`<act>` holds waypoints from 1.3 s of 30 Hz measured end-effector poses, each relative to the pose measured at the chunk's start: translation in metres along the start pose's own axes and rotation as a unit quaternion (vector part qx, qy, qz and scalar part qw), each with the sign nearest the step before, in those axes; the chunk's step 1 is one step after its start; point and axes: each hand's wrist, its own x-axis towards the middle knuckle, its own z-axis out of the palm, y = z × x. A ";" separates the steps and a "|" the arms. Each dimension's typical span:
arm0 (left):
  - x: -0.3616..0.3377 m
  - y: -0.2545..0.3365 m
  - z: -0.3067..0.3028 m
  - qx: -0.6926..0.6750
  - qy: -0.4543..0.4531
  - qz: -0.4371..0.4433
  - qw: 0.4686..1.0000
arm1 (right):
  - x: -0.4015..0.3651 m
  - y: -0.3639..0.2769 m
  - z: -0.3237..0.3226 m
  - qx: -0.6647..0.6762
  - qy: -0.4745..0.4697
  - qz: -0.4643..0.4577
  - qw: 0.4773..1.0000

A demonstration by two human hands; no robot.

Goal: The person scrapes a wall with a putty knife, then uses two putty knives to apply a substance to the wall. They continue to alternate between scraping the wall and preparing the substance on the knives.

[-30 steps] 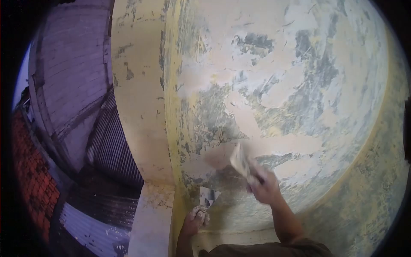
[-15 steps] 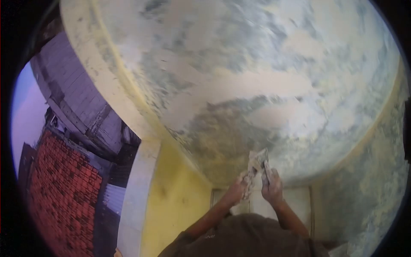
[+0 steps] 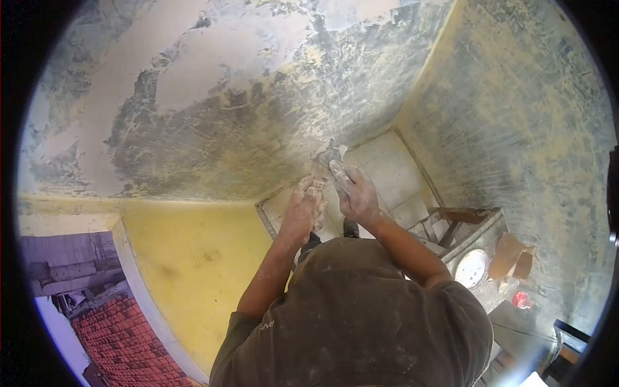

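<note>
My left hand [image 3: 300, 211], coated in pale dust or paste, is closed round a whitish, crusted tool [image 3: 318, 193] whose exact shape I cannot make out. Just right of it, my right hand [image 3: 358, 196] grips a flat putty knife [image 3: 331, 155], smeared with grey-white paste, its blade pointing up and away from me. The two tools meet or nearly meet in front of my body. Beyond them rises a wall [image 3: 245, 122] with patchy whitish filler over grey and yellow.
Yellow wall [image 3: 193, 258] and a window opening with red roof tiles [image 3: 129, 335] lie left. At right, a worn table [image 3: 474, 235] stands by another patchy wall [image 3: 516, 135], with a round white object [image 3: 472, 268], torn cardboard [image 3: 507, 255] and a red item [image 3: 521, 299]. Floor tiles [image 3: 387, 168] show ahead.
The view has turned down and to the right, bringing the table and more floor into sight. Both hands still hold their tools close together and appear nearer the picture's middle.
</note>
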 end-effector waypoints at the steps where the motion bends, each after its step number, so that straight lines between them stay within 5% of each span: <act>1: 0.001 -0.001 0.001 0.003 -0.010 -0.005 1.000 | -0.005 0.006 0.001 -0.026 -0.030 0.017 0.999; 6: 0.008 -0.007 -0.016 0.031 -0.024 -0.022 0.999 | -0.046 0.043 0.002 -0.045 -0.073 -0.004 0.996; 8: 0.009 0.002 -0.028 -0.049 -0.104 0.020 0.993 | -0.081 0.072 -0.007 -0.050 -0.094 -0.003 0.994; 9: 0.007 0.010 -0.023 -0.048 -0.103 0.021 0.993 | -0.092 0.073 -0.016 -0.079 -0.031 -0.001 0.996; 11: 0.005 0.037 -0.005 0.023 0.023 0.092 0.995 | -0.083 0.080 -0.019 -0.095 0.026 -0.019 0.995; 12: 0.008 0.037 -0.008 0.023 0.031 0.094 0.995 | -0.077 0.072 -0.024 0.017 0.029 0.151 0.988; 14: 0.019 0.032 -0.011 0.048 -0.007 0.128 0.991 | -0.064 0.049 -0.042 0.226 0.042 0.474 0.850; 15: 0.025 0.025 -0.010 0.057 -0.011 0.126 0.990 | -0.051 0.036 -0.052 0.230 0.051 0.477 0.847; 17: 0.038 0.011 -0.002 0.062 -0.054 0.285 0.955 | -0.014 0.004 -0.070 0.473 -0.054 0.467 0.745; 18: 0.038 0.009 0.002 0.071 -0.066 0.281 0.955 | -0.004 -0.010 -0.077 0.551 -0.063 0.451 0.700; 25: 0.037 -0.020 -0.003 0.146 -0.067 0.357 0.920 | 0.007 -0.039 -0.092 0.644 -0.128 0.470 0.590; 30: 0.039 -0.021 -0.029 0.333 -0.055 0.377 0.863 | 0.007 -0.038 -0.104 0.641 -0.153 0.455 0.598; 32: 0.047 -0.015 -0.035 0.403 -0.093 0.593 0.690 | 0.004 -0.039 -0.103 0.643 -0.153 0.460 0.593; 35: 0.030 0.002 -0.032 0.398 -0.140 0.522 0.741 | 0.001 -0.039 -0.098 0.651 -0.183 0.426 0.601; 39: 0.022 0.017 -0.035 0.385 -0.180 0.546 0.722 | -0.002 -0.044 -0.098 0.656 -0.172 0.437 0.591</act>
